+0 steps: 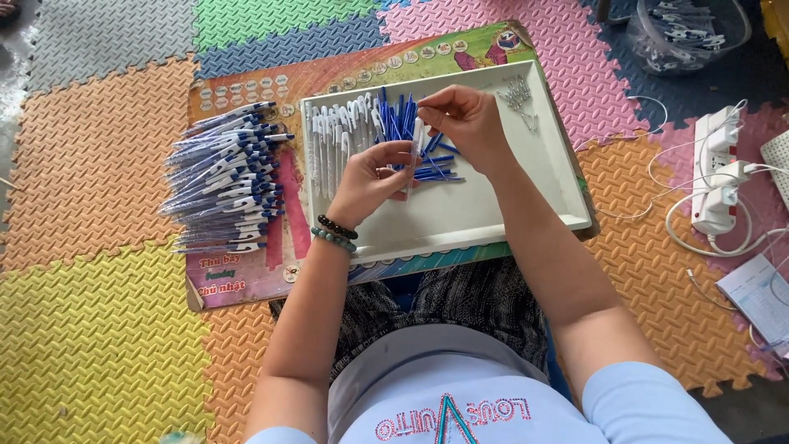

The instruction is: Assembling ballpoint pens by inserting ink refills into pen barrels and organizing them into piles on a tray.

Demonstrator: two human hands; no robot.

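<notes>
The floor is a patchwork of interlocking foam mats (99, 345) in grey, orange, yellow, green, pink and blue, with a colourful printed cardboard sheet (246, 275) laid flat across them; at the left of that sheet lies a thick heap of finished blue-and-white plastic pens (226, 177), their tips mostly pointing right, well apart from either hand; just beside the heap stands a shallow white rectangular tray (493, 218), which holds a row of white pen barrels (333, 136) at its left end, a cluster of blue pen parts (403, 119) in the middle and a small scatter of metal springs (518, 92) near its far right corner; the left hand (370, 181), with two bead bracelets (335, 233) on its wrist, hovers above the tray's middle with the palm turned up and the fingers curled in, pinching a slim white pen barrel (417, 136) that stands roughly upright; the right hand (464, 123) hangs just above and beyond it, the forearm running back over the tray's near edge, the thumb and forefinger closed together at the top of that same barrel, though what small part they grip is too hidden to tell; further right, on the mats, sit a white power strip with chargers and looped white cables (715, 173), and a clear plastic bag of more pen parts (678, 33) lies at the far corner.
</notes>
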